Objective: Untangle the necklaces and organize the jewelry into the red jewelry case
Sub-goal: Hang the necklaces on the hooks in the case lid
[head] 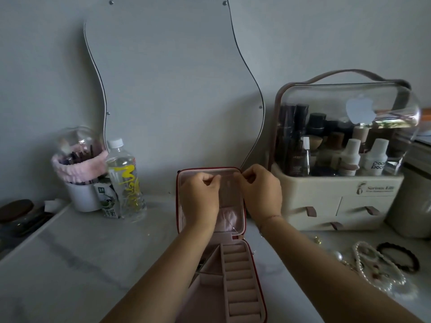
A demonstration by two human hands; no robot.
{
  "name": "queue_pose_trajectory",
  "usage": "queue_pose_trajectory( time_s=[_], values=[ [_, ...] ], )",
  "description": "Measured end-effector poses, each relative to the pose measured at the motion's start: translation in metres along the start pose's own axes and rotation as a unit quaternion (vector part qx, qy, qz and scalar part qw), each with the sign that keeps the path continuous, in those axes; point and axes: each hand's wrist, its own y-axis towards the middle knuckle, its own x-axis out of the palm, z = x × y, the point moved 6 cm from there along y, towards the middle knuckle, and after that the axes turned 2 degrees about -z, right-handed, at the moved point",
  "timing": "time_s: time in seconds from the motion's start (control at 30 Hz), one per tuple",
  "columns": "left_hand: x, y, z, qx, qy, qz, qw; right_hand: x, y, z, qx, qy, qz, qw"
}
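The red jewelry case (262, 297) lies open in front of me, its pink-lined lid (229, 173) standing upright and its base showing ring rolls and small compartments. Both hands are raised in front of the lid. My left hand (201, 201) and my right hand (262, 192) each pinch an end of a very thin chain necklace (229, 223), which hangs down over the lid's gathered pocket. A pearl necklace (377, 269), loose pearls and a dark hair tie (400, 257) lie on the table at the right.
A beige cosmetics organizer (338, 201) with a clear dome stands at the right. A water bottle (124, 180), a carton and a brush holder with a pink band (79, 169) stand at the left. A wavy mirror (163, 78) hangs on the wall behind.
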Motion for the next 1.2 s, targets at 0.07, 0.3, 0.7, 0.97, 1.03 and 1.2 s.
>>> queue_pose_trajectory(
  time_s=[0.07,0.3,0.7,0.97,1.03,1.2],
  values=[
    [0.003,0.000,-0.003,-0.013,0.006,0.014,1.000,0.000,-0.003,-0.002,-0.004,-0.029,0.024,0.999],
    [0.011,-0.002,-0.007,-0.007,0.072,0.005,0.997,0.010,-0.008,0.002,0.001,-0.080,0.047,0.996],
    [0.023,-0.027,-0.029,-0.057,0.040,-0.203,0.977,0.019,-0.037,0.018,0.040,-0.002,-0.094,0.995],
    [0.007,-0.047,-0.015,-0.058,-0.117,-0.211,0.969,0.021,-0.074,0.015,0.209,0.262,-0.299,0.894],
    [0.005,-0.043,-0.012,0.017,-0.056,-0.189,0.980,0.016,-0.083,0.013,0.182,0.225,-0.334,0.897],
    [0.001,-0.042,-0.019,0.141,0.132,-0.102,0.976,-0.016,-0.099,0.015,0.071,0.047,-0.322,0.943]
  ],
)
